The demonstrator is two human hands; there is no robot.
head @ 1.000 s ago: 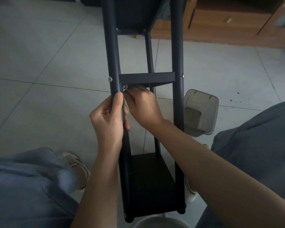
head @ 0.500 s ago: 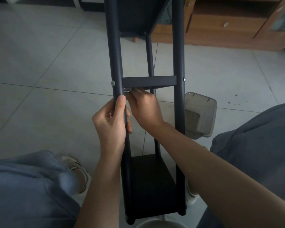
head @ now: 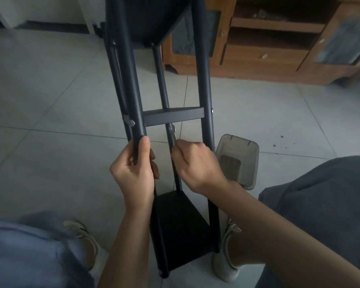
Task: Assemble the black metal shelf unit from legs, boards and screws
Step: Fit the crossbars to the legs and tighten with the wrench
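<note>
The shelf unit (head: 170,115) runs off the top edge; the right hand (head: 197,165) hides the tool's handle.

One black shelf unit (head: 175,121) runs up the middle of the frame, with four legs showing and three boards: one at the top, one across the centre, one at the bottom. Two hands are in view. One clear plastic container (head: 237,159) lies right of centre. One wooden cabinet (head: 268,59) fills the upper right. Two shoes show at the bottom.
</note>
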